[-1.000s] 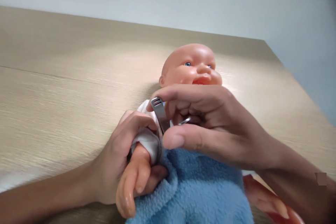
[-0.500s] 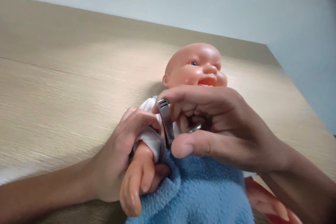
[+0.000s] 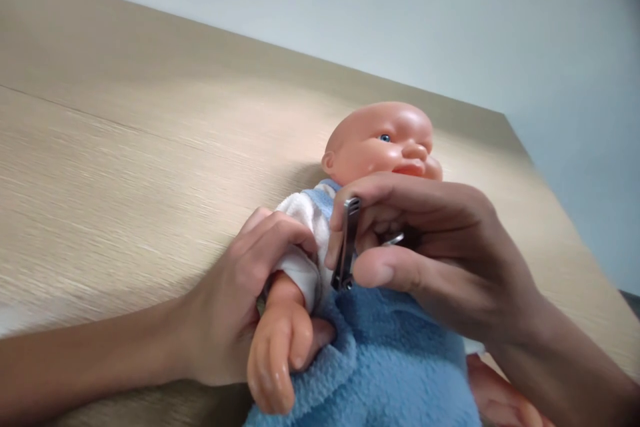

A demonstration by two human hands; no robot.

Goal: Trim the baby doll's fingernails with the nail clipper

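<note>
A baby doll (image 3: 380, 147) lies on its back, dressed in a blue fleece outfit (image 3: 395, 360) with white sleeves. My left hand (image 3: 250, 287) is wrapped round the doll's arm (image 3: 280, 347) at the white cuff, its thumb showing under the doll's hand. Above the doll's chest, my right hand (image 3: 430, 240) holds a metal nail clipper (image 3: 347, 243) between bent fingers and thumb. The clipper stands nearly upright, apart from the doll's fingers. A curved metal piece shows inside the right palm; the rest of it is hidden by the fingers.
The doll rests on a light wood-grain table (image 3: 125, 167) with a seam across its left part. A pale wall (image 3: 400, 13) rises behind the table's far edge. The doll's other hand (image 3: 500, 393) shows below my right wrist.
My right hand has moved slightly right with the nail clipper, which has turned and now sits farther from the left hand. The whole view has shifted a little. My left hand keeps its grip.
</note>
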